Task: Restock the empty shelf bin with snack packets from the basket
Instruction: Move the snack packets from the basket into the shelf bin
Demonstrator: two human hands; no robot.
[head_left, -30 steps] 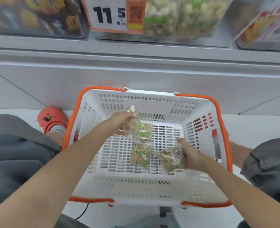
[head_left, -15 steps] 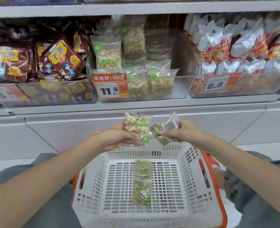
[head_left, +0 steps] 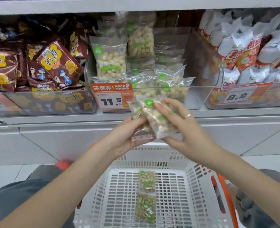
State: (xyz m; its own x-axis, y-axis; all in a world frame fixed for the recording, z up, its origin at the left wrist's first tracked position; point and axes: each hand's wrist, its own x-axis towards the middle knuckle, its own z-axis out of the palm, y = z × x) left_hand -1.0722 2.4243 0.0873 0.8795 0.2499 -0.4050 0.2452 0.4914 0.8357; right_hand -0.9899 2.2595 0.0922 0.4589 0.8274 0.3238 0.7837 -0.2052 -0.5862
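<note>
Both hands meet in front of the shelf, just below the clear bin (head_left: 195, 96) with the 11.5 price tag (head_left: 112, 97). My left hand (head_left: 127, 135) grips clear nut packets from below. My right hand (head_left: 182, 122) presses on the front packet (head_left: 154, 116) from the right, fingers spread over it. A second packet (head_left: 136, 111) sits behind it. The clear bin holds several similar packets, with room on its right side. Two more nut packets (head_left: 146, 178) (head_left: 145, 207) lie on the floor of the white basket (head_left: 177, 162) below.
Brown snack bags (head_left: 53, 63) fill the bin to the left. White and red bags (head_left: 251, 51) fill the bin to the right, tagged 8.8. An upper shelf edge (head_left: 136, 4) runs above. The basket has orange handles (head_left: 226, 195) and stands between my knees.
Both hands lifted a packet each out of the basket, rose to the shelf and came together, stacking the packets. The view tilted up from the basket to the shelf.
</note>
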